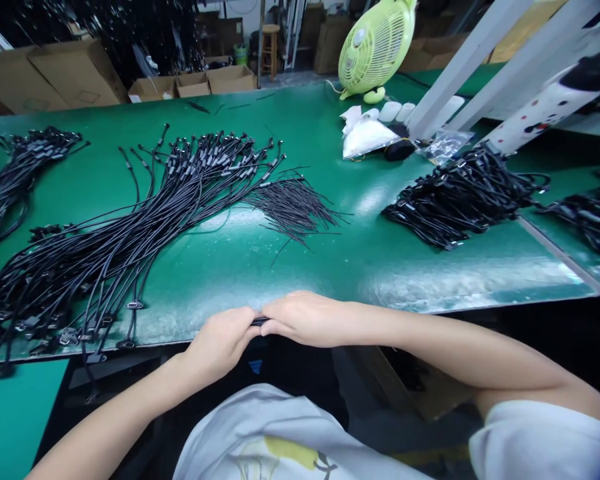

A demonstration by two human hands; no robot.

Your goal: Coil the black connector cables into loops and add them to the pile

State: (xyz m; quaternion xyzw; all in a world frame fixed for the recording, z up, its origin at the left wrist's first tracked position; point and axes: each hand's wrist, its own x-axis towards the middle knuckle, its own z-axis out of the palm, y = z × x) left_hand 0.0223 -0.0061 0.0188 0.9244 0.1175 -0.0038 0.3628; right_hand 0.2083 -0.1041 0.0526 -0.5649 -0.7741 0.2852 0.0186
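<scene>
Head view: a short, dark, cord-like piece (259, 321) is at the lower centre of the frame, just at the near edge of a glossy green tabletop (350, 267). Only a small stretch shows between the fingers, so its full length and ends cannot be told; that stretch lies nearly level, its long axis running left to right across the frame.

The person's left hand (223, 341) pinches it from the left, thumb and fingers closed about it, the forearm slanting up from the lower left corner. The right hand (305, 320) grips it from the right, back of the hand upward, fingers pointing left and fingertips almost meeting the left hand's. The right forearm slopes down toward the lower right, to a bent elbow beside a white short sleeve (540, 440).

Left of the hands, a long sheaf of thin black cables with grey sleeves (145, 227) runs from the lower left toward the upper centre, its upper end near a fanned heap of fine black strands (297, 208). Coiled black cables with metal ends (455, 193) lie at the right of the frame. A pale green plastic fan (377, 50) stands at the upper right.
</scene>
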